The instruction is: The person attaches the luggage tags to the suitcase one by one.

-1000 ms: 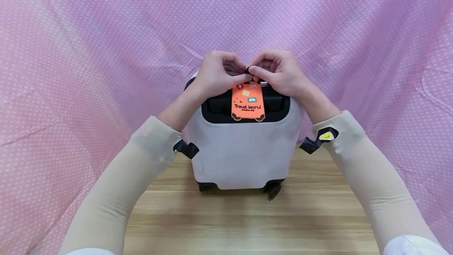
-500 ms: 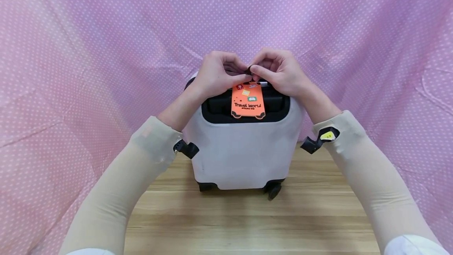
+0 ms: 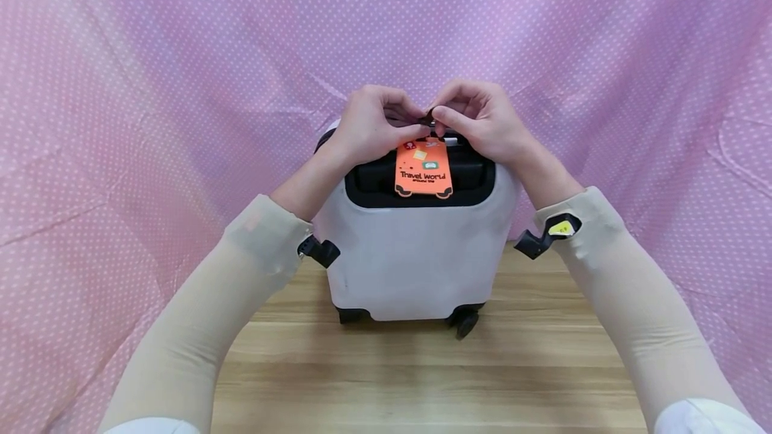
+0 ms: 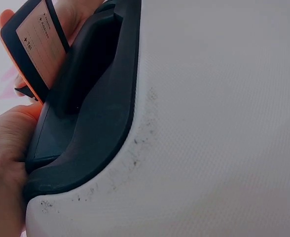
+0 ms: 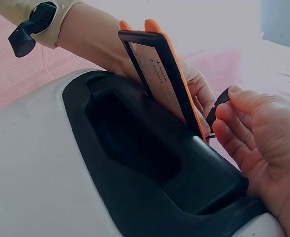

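An orange luggage tag (image 3: pixel 423 169) printed "Travel World" hangs before the black top handle recess of a white suitcase (image 3: pixel 410 260). Its back, a black frame round a name-and-address card (image 5: pixel 157 74), shows in the right wrist view. My left hand (image 3: pixel 370 124) pinches the tag at its top end, thumb in front; its fingertips are partly hidden. Close beside it, my right hand (image 3: pixel 485 119) pinches the tag's black strap (image 5: pixel 219 104) between thumb and fingers. The left wrist view shows my left hand (image 4: pixel 7 148) against the suitcase's edge.
The suitcase stands upright on a wood-grain surface (image 3: pixel 422 380), with a black wheel (image 3: pixel 466 323) visible at its lower right. Pink dotted cloth (image 3: pixel 386 19) hangs behind and on both sides. Black wrist cameras (image 3: pixel 319 251) jut from the sleeves.
My right hand has shifted slightly up and to the right, with the strap in its fingers. The tag has risen a little. My left hand has barely moved.
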Motion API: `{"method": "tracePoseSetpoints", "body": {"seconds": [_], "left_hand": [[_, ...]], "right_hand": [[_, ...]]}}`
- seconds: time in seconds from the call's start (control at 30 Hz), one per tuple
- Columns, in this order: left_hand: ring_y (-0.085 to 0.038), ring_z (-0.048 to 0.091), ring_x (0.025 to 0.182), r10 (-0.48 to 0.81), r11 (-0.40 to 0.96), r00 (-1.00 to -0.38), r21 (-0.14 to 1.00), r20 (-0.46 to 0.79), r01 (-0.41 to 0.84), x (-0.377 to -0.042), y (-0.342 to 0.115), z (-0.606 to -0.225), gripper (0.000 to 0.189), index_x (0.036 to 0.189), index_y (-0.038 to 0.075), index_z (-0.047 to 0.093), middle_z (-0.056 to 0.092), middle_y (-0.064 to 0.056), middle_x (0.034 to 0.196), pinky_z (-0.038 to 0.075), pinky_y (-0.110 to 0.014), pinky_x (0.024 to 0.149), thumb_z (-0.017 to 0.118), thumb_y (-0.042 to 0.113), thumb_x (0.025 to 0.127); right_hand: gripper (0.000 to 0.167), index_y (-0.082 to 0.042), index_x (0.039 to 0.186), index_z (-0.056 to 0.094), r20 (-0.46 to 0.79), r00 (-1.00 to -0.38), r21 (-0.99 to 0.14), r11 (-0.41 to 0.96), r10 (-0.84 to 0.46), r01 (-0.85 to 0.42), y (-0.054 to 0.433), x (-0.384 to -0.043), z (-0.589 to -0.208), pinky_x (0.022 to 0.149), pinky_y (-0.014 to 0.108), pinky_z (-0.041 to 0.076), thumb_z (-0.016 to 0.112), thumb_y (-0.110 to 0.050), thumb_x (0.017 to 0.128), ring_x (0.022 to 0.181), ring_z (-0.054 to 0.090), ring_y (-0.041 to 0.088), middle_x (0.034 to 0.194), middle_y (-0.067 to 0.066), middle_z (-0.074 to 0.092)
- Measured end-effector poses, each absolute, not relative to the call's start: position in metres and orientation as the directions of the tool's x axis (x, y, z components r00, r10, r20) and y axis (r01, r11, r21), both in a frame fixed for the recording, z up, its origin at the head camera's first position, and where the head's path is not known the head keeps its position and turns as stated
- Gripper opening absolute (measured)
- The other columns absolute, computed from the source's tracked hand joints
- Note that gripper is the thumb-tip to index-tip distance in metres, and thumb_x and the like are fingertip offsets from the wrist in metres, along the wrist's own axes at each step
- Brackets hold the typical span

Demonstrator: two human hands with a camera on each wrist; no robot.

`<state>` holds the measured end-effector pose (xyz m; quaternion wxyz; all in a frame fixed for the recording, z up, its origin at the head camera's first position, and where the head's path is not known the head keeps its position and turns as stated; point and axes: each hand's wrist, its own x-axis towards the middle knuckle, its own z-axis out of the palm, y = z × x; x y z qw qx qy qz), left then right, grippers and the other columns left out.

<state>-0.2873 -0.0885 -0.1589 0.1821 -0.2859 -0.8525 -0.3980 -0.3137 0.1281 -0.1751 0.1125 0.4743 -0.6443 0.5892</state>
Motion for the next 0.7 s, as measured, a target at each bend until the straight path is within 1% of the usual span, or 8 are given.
{"method": "tracePoseSetpoints", "body": {"seconds": [0.1, 0.23, 0.3, 0.47, 0.53, 0.7], "left_hand": [[-0.018, 0.08, 0.097, 0.341, 0.523, -0.771, 0.573, 0.537, 0.63, -0.2869, -0.0881, -0.1584, 0.021, 0.107, 0.008, 0.082, 0.083, -0.009, 0.106, 0.063, -0.028, 0.092, 0.087, 0.017, 0.089], [-0.018, 0.08, 0.097, 0.345, 0.517, -0.772, 0.579, 0.533, 0.631, -0.2863, -0.0882, -0.1581, 0.019, 0.106, 0.008, 0.082, 0.083, -0.009, 0.106, 0.063, -0.028, 0.092, 0.086, 0.016, 0.09], [-0.018, 0.08, 0.097, 0.348, 0.512, -0.772, 0.582, 0.532, 0.632, -0.286, -0.0881, -0.1579, 0.019, 0.106, 0.008, 0.082, 0.083, -0.009, 0.106, 0.063, -0.028, 0.092, 0.086, 0.016, 0.09], [-0.018, 0.08, 0.097, 0.346, 0.5, -0.775, 0.595, 0.529, 0.629, -0.2872, -0.0885, -0.1576, 0.018, 0.106, 0.008, 0.082, 0.083, -0.01, 0.105, 0.063, -0.028, 0.092, 0.086, 0.015, 0.09], [-0.017, 0.08, 0.096, 0.344, 0.495, -0.778, 0.603, 0.526, 0.626, -0.2878, -0.0885, -0.1576, 0.018, 0.106, 0.007, 0.082, 0.083, -0.01, 0.105, 0.063, -0.027, 0.092, 0.086, 0.015, 0.09], [-0.017, 0.08, 0.096, 0.337, 0.49, -0.788, 0.619, 0.515, 0.614, -0.289, -0.0882, -0.1573, 0.018, 0.106, 0.008, 0.083, 0.083, -0.01, 0.105, 0.063, -0.027, 0.091, 0.087, 0.015, 0.089]], "right_hand": [[0.028, -0.008, 0.095, 0.075, 0.704, -0.523, -0.655, -0.153, -0.48, -0.74, 0.129, -0.314, -0.175, 0.069, 0.02, 0.06, 0.061, 0.016, 0.097, 0.068, 0.068, 0.009, 0.077, -0.001, 0.072], [0.027, -0.007, 0.095, 0.074, 0.699, -0.525, -0.661, -0.16, -0.485, -0.733, 0.1298, -0.3139, -0.1744, 0.07, 0.021, 0.059, 0.061, 0.016, 0.097, 0.068, 0.068, 0.01, 0.075, 0.0, 0.071], [0.028, -0.009, 0.095, 0.075, 0.699, -0.527, -0.658, -0.146, -0.484, -0.739, 0.1306, -0.3139, -0.174, 0.07, 0.02, 0.059, 0.061, 0.015, 0.098, 0.068, 0.068, 0.01, 0.075, 0.0, 0.071], [0.024, -0.006, 0.095, 0.075, 0.695, -0.529, -0.665, -0.154, -0.487, -0.731, 0.1307, -0.3152, -0.1734, 0.071, 0.021, 0.059, 0.062, 0.013, 0.099, 0.068, 0.068, 0.012, 0.077, 0.001, 0.071], [0.02, -0.003, 0.096, 0.074, 0.697, -0.524, -0.665, -0.168, -0.489, -0.728, 0.131, -0.3156, -0.1734, 0.072, 0.022, 0.06, 0.062, 0.013, 0.099, 0.068, 0.068, 0.012, 0.078, 0.002, 0.071], [0.021, -0.004, 0.097, 0.075, 0.709, -0.519, -0.656, -0.174, -0.478, -0.735, 0.1321, -0.3172, -0.1742, 0.072, 0.021, 0.059, 0.062, 0.013, 0.099, 0.068, 0.068, 0.011, 0.08, 0.001, 0.071]]}}
